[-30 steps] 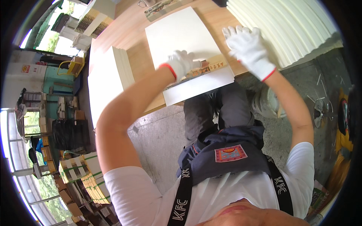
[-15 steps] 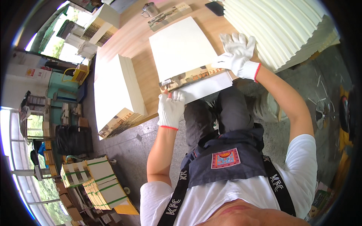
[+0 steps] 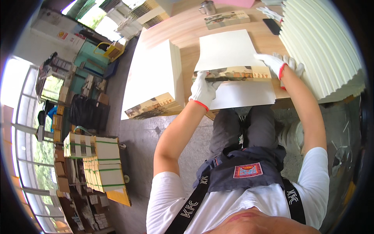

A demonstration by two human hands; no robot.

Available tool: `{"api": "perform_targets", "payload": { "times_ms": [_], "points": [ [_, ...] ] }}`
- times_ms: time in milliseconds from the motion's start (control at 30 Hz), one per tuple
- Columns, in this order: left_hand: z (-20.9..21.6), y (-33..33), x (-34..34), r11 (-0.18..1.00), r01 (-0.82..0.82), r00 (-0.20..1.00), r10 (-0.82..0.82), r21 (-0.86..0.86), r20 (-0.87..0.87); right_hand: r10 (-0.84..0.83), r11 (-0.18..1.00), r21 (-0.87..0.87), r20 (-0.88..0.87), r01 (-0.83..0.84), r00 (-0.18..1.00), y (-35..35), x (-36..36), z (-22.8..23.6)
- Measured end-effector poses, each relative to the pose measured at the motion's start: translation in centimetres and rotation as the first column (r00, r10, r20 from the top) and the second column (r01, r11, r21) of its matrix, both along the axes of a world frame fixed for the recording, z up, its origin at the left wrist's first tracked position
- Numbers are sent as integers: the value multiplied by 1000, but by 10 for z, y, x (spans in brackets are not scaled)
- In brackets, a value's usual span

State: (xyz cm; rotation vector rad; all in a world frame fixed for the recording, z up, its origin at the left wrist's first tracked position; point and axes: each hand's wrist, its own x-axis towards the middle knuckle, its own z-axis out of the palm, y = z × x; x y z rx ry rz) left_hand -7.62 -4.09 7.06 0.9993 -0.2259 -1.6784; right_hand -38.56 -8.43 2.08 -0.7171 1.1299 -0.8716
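Note:
My left hand (image 3: 203, 89), in a white glove with a red cuff, closes round the left end of a block of white sheets (image 3: 228, 48) on the table before me. The near side of this block carries a printed coloured picture (image 3: 237, 73). A white sheet (image 3: 243, 93) lies nearer to me, under that printed side. At the block's right edge rests my right hand (image 3: 272, 64), gloved too, its fingers stretched out and open. Just beyond it on the right a loose white glove (image 3: 295, 66) lies on the table, partly hidden by my wrist.
To the left stands a tall white stack (image 3: 150, 82) with a printed front. Ridged cream stacks (image 3: 321, 50) rise on the right. Farther back are a metal mug (image 3: 207, 7), a printed block (image 3: 227, 19), a phone (image 3: 271, 26) and another glove (image 3: 269, 13). Strapped bundles (image 3: 109, 163) sit on a cart at left.
My view has shifted, so the table appears farther right. My left hand has moved from the block's near left corner to a grip on its left end. My right hand stays at the right edge.

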Motion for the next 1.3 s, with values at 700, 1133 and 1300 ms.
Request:
{"api": "perform_targets", "payload": {
  "times_ms": [700,1133,1300],
  "points": [
    [37,68,325,933,-53,26,356,-355,934,-167,761,-524,-728,-382,665,-30,332,49],
    [-14,47,348,865,-50,-6,500,-499,866,-110,761,-395,-860,-514,498,-23,341,58],
    [-21,42,358,850,-66,68,527,-523,847,-106,742,-359,-897,-567,429,-16,334,67]
  ]
}}
